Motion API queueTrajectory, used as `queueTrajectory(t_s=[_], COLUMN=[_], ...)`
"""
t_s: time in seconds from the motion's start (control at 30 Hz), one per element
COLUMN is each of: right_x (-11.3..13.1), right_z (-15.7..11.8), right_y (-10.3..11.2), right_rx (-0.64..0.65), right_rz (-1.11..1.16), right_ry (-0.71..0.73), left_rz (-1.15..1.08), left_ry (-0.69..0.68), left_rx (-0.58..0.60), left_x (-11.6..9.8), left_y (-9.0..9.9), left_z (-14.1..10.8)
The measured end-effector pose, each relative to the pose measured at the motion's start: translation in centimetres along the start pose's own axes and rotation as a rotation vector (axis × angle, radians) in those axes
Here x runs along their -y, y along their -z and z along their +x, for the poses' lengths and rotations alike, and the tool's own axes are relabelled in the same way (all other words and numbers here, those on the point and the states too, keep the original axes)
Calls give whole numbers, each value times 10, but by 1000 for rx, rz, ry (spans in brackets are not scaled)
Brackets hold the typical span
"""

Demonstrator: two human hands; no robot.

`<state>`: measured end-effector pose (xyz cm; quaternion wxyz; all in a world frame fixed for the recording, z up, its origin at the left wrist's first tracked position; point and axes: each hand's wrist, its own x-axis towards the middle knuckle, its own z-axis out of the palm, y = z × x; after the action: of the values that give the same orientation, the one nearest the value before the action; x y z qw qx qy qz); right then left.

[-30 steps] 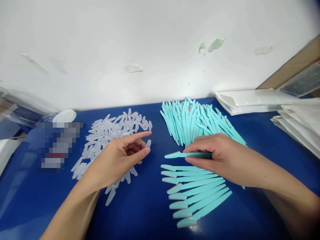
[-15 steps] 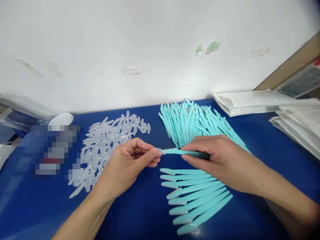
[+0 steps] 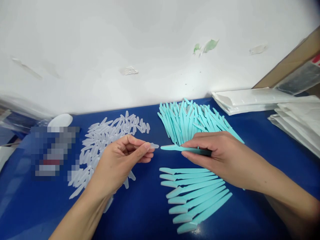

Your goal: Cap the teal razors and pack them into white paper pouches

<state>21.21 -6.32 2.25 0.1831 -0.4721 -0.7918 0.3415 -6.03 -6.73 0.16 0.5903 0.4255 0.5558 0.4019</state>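
Between the thumb and fingers of my left hand (image 3: 127, 153) is a translucent blade cap (image 3: 154, 146), its end sticking out to the right. My right hand (image 3: 220, 150) is closed around the handle of a teal eyebrow razor (image 3: 172, 147), whose blade end points left at the cap. A small gap separates the cap from the razor's tip. Below the right hand, several teal razors (image 3: 207, 196) lie fanned out, blade ends to the left. Behind the left hand spreads a pile of loose caps (image 3: 110, 131), partly hidden by that hand and forearm.
A heap of teal razors (image 3: 185, 121) lies at the back of the blue table (image 3: 140, 216), against the white wall (image 3: 100, 50). White plastic bags (image 3: 300, 116) are stacked at the right. A white round object (image 3: 60, 122) stands at the left beside a blurred-out patch.
My left hand has shifted a little left with the cap, which was touching the razor's blade end and is now apart from it. The right hand has barely moved.
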Motion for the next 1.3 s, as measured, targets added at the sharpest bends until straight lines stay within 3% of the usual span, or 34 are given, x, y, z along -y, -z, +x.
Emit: queueTrajectory(t_s=[0.8,1.03,1.3], right_x=[0,-1,1], right_z=[-2,0,2], right_y=[2,-9,-10], right_rx=[-23,-29,-2], right_rz=[-37,-57,-51], right_ry=[45,170,225], left_rz=[-8,-62,-36], left_ry=[10,31,135], left_rx=[48,128,276], left_x=[5,14,7], left_y=[-3,-20,-7], left_z=[-2,-6,-5])
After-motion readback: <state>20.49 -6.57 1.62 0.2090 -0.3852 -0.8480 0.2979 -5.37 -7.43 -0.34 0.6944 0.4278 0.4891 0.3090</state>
